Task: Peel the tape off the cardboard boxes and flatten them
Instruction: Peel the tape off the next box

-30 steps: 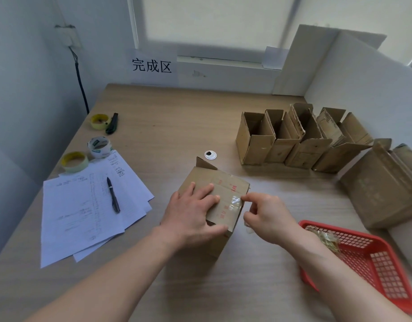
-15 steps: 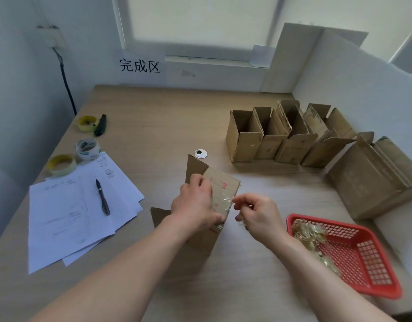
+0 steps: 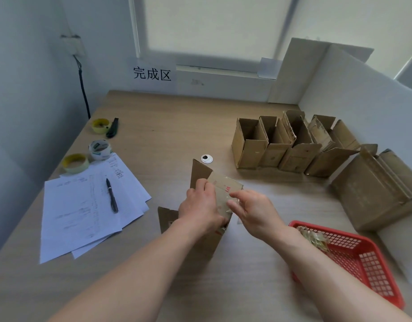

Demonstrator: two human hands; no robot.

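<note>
A small cardboard box (image 3: 201, 173) with red print stands in the middle of the table, its flaps now loose. My left hand (image 3: 200, 206) grips the box's upper flap from the left. My right hand (image 3: 252, 211) pinches a strip of clear tape (image 3: 230, 203) at the flap's right edge. Several open cardboard boxes (image 3: 291, 145) stand in a row at the back right, and a bigger box (image 3: 374, 189) lies on its side further right.
A red plastic basket (image 3: 363, 259) with crumpled tape in it sits at the front right. Papers (image 3: 84, 205) with a pen (image 3: 112, 194) lie at the left, beside tape rolls (image 3: 99, 148) and a cutter (image 3: 113, 127). White boards wall the right side.
The box was tipped up and its flaps came open. My left hand shifted from lying flat on top to holding the raised flap; my right hand kept hold of the tape.
</note>
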